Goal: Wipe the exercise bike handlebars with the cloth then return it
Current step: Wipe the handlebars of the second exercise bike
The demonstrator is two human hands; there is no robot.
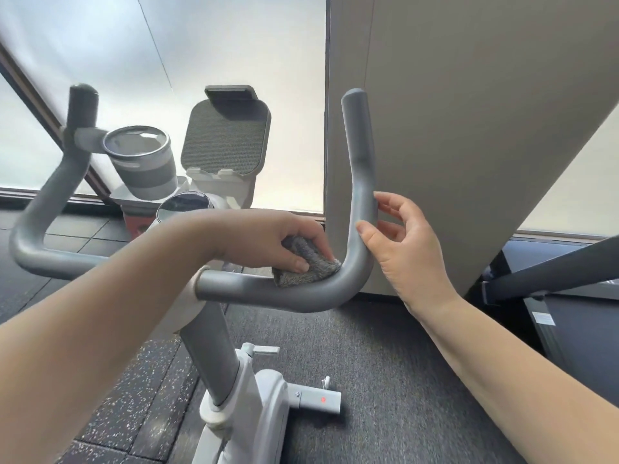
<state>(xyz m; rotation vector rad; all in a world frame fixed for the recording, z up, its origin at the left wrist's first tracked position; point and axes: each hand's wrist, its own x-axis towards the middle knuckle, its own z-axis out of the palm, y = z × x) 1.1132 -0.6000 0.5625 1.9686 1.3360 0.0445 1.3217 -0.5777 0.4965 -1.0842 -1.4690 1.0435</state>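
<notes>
The handlebars (360, 182) have a smooth, matt grey coating with a soft sheen, like rubbery foam or painted metal. The cloth (308, 271) is grey and fuzzy, with a shaggy pile. The tablet holder (224, 139) has a finely textured, mesh-like grey pad in a smooth pale plastic frame. The cup (144, 162) looks like glossy plastic with a shiny rim. The floor (385, 346) is rough dark carpet beside speckled rubber tiles.

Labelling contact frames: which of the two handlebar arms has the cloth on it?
The right handlebar arm. The left hand presses the grey cloth into its bend, and the right hand touches its upright. The left handlebar arm is bare and untouched.
</notes>
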